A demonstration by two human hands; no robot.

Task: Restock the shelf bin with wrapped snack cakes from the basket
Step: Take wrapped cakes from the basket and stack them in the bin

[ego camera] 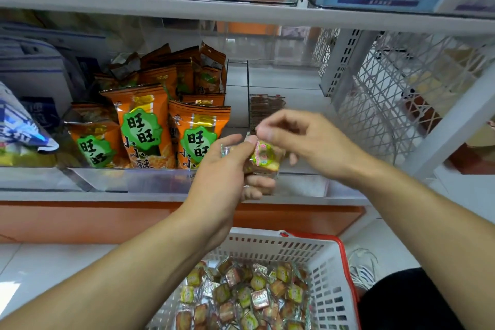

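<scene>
Hands meet before the clear shelf bin (302, 185): the left hand (222, 169) grips a wrapped snack cake (263, 159), the right hand (300, 139) pinches its wrapper top. Orange snack bags (144, 126) crowd the neighbouring bin. Below, the white basket (332, 276) holds many more cakes (249, 295).

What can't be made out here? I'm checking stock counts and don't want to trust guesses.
Head view only:
- Held snack cakes: the left hand and right hand cover them, so their number is unclear.
- Clear shelf bin: hands block its front; only a few brown packets show at the back.
- Basket: cut off by the bottom edge and the left forearm, so no full count.
- Top-shelf labels: blurred and cropped.
</scene>
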